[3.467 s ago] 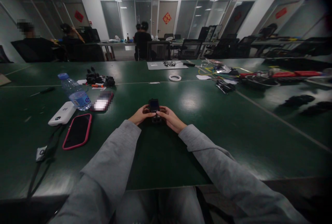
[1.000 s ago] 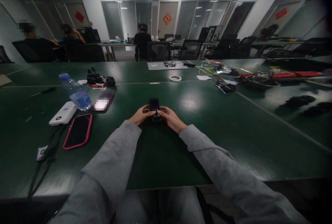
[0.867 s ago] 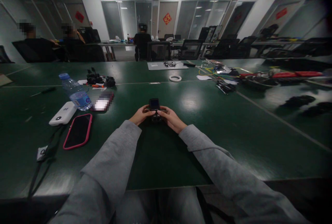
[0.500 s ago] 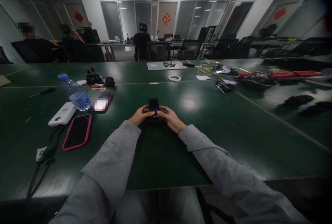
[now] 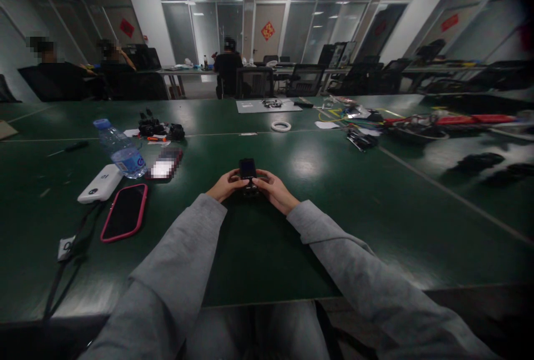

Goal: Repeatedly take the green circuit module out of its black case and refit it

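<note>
A small black handheld device with a dark screen [image 5: 247, 168] is held upright between both hands, over the green table. My left hand [image 5: 227, 185] is closed around its left side, with the thumb on the lower front. On the other side my right hand [image 5: 273, 188] grips it the same way, and its thumb tip rests near the buttons below the screen. Fingers behind the device are hidden. To the left of my forearm lies a phone in a pink-red case [image 5: 124, 212], beside a white power bank [image 5: 100, 184] with a black cable.
A water bottle [image 5: 123, 151] leans by the power bank. Black parts [image 5: 161, 128] and a screwdriver [image 5: 74, 147] lie at the back left. A white tape roll [image 5: 281, 126] sits ahead, and wires and red tools [image 5: 454, 121] are at the right. Several people sit beyond the table.
Both hands and the device stay in the same place. In the background, the seated person in the middle has raised a hand slightly.
</note>
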`<state>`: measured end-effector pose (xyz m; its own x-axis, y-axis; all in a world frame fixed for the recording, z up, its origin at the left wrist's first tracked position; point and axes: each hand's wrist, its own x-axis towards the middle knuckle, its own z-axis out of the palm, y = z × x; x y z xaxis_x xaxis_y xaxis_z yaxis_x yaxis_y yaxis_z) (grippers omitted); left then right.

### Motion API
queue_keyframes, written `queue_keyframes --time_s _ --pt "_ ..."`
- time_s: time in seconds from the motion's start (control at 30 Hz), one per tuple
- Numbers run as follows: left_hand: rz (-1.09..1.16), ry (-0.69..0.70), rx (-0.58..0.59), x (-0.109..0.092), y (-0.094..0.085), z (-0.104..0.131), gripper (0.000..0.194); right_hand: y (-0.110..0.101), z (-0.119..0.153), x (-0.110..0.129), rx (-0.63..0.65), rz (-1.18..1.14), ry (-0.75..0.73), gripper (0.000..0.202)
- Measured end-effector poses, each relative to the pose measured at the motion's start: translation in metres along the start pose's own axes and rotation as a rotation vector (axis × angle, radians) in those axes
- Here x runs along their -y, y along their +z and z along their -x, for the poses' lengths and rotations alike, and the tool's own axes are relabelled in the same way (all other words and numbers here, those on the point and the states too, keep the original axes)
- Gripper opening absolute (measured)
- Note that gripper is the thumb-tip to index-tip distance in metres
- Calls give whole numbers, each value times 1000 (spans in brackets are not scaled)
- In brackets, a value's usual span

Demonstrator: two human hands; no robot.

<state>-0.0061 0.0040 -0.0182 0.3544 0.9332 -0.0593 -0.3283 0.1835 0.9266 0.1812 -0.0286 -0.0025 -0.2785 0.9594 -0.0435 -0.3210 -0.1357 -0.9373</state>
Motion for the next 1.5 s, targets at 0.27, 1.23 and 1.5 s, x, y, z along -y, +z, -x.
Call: queue_keyframes --time_s 0.27,1.23,1.5 --pt "2 -13 10 -1 0 2 66 3 2 1 -31 10 -17 62" --pt "20 84 -31 -6 11 10 58 0 -6 -11 -24 229 -217 49" --pt "13 17 -85 -4 15 9 68 -3 0 2 -367 1168 -834 37"
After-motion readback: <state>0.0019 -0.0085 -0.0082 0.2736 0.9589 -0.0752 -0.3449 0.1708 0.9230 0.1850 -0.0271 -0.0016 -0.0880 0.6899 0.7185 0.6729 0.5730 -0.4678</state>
